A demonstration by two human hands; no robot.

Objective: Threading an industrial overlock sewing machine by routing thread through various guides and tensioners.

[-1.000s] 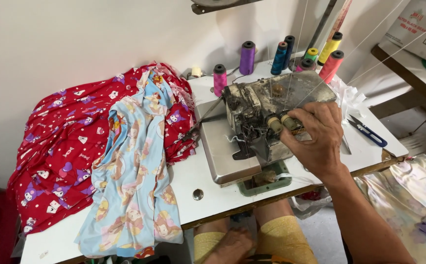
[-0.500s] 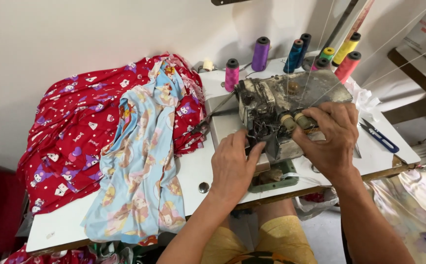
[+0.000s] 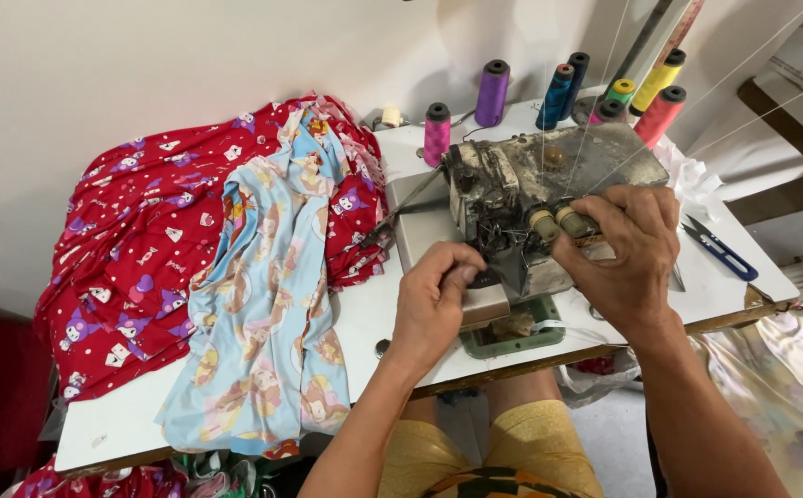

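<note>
Left hand (image 3: 434, 300) pinching at the sewing machine (image 3: 549, 198) needle spot, right hand (image 3: 627, 254) curled around its knobs (image 3: 558, 221), on the white worktop (image 3: 374, 304).

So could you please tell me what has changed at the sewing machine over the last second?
The left hand came up from below the table edge and now rests on the front of the grimy grey overlock sewing machine, fingers by the needle area. The right hand stayed on the two small knobs. The red patterned cloth and light blue printed cloth lie unmoved.
</note>
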